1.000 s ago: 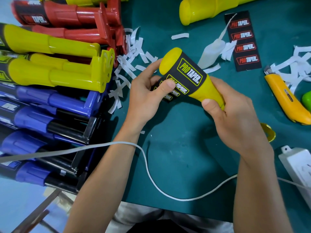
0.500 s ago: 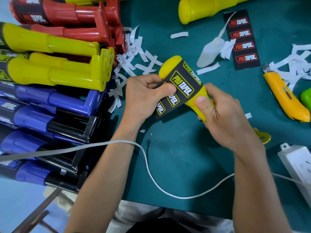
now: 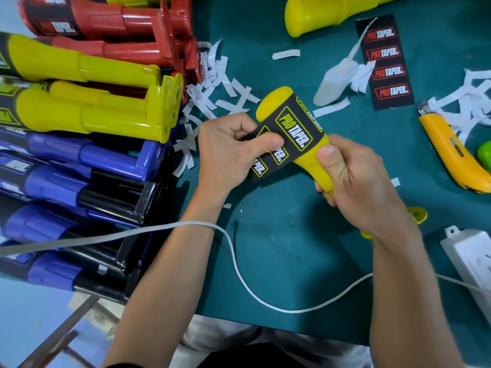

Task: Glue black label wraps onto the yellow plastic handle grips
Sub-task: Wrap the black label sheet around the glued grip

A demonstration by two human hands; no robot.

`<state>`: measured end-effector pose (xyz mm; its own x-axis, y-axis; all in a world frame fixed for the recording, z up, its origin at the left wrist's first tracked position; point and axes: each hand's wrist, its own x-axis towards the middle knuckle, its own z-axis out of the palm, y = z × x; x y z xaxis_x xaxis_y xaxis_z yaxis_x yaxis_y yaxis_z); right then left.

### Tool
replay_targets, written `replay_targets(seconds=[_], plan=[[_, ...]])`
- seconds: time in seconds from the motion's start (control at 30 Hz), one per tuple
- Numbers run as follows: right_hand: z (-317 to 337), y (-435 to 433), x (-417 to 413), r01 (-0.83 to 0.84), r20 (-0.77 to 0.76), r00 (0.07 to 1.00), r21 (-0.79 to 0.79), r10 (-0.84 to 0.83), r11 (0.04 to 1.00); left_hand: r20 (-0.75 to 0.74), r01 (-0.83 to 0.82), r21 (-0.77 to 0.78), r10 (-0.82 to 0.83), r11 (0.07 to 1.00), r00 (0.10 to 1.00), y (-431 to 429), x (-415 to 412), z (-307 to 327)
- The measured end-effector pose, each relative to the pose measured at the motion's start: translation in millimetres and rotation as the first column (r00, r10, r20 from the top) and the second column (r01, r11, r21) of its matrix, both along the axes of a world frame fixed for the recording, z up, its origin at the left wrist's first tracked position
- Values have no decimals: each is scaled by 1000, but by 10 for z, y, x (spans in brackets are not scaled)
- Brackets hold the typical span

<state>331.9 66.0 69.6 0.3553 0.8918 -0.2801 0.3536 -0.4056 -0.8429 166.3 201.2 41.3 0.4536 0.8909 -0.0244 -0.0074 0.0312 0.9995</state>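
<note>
A yellow handle grip (image 3: 309, 166) is held above the green mat, its rounded end pointing up and left. My right hand (image 3: 356, 181) grips its narrow lower part, thumb on top. A black label wrap (image 3: 291, 134) with yellow PRO TAPER print lies partly round the thick end; its loose flap hangs to the left. My left hand (image 3: 228, 152) pinches that flap, the thumb pressing on the print. A second black label (image 3: 385, 59), printed in red, lies flat at the upper right. A white glue bottle (image 3: 334, 81) rests beside it.
Stacked red, yellow and blue grips (image 3: 87, 115) fill the left side. White paper strips (image 3: 212, 83) litter the green mat (image 3: 279, 248). An orange utility knife (image 3: 451, 152) lies at right, a white power strip (image 3: 470, 258) at lower right. A white cable (image 3: 239, 264) crosses below my arms. Another yellow grip (image 3: 326, 11) lies at the top.
The grip has turned in my hands and dropped slightly. More of the label now hangs loose as a flap on the left, pinched by my left hand.
</note>
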Motion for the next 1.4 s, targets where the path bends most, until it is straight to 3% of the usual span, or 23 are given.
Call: replay_targets(seconds=[0.23, 0.37, 0.57, 0.9, 1.4], plan=[[-100, 7, -57, -16, -225, 974, -11, 13, 1000, -15, -46, -50, 45, 998, 999, -7, -10, -8], [-99, 5, -75, -25, -319, 948, -17, 18, 1000, 35, -31, 7, 31, 999, 999, 3, -37, 24], [-92, 9, -85, -22, -371, 929, -13, 16, 1000, 66, -23, 83, 18, 996, 998, -18, -46, -12], [-77, 1, -93, 13, -443, 896, -2, -12, 1000, 192, 97, 18, -99, 995, 976, 64, -47, 15], [-55, -11, -150, -7, -593, 805, -15, -3, 1000, 187, 282, -141, -254, 949, 949, 14, -7, -24]])
